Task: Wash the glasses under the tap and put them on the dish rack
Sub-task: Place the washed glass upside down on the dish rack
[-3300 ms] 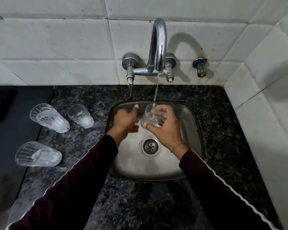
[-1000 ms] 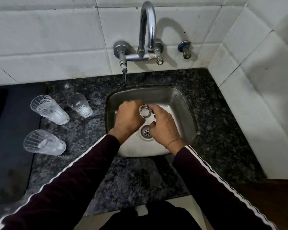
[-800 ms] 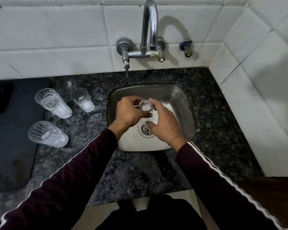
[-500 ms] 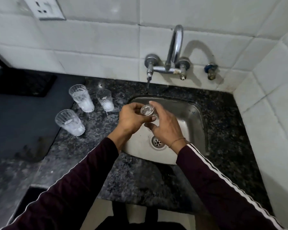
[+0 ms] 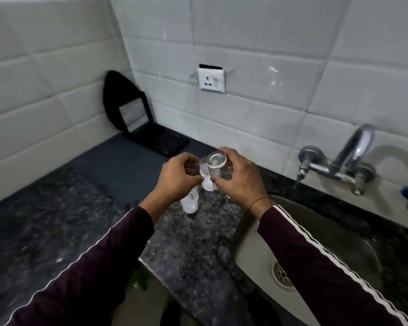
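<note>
My right hand (image 5: 240, 182) grips a clear glass (image 5: 218, 169) upside down, its base facing up, over the granite counter (image 5: 193, 250) just left of the sink (image 5: 257, 241). My left hand (image 5: 177, 180) is beside it with fingers curled towards the glass; contact is unclear. Two more clear glasses stand on the counter behind my hands, one (image 5: 190, 204) below my left hand and another (image 5: 206, 184) between my hands, both partly hidden. The tap (image 5: 353, 156) is at the right, with no stream visible.
A dark grey mat (image 5: 125, 170) covers the counter left of the glasses. A black folded object (image 5: 127, 109) leans in the tiled corner. A wall socket (image 5: 211, 80) sits above. The sink drain (image 5: 283, 274) is at the lower right.
Both hands lifted the glass out of the sink and carried it left over the counter by the other glasses. My view swung left. The water stream seen earliest is gone.
</note>
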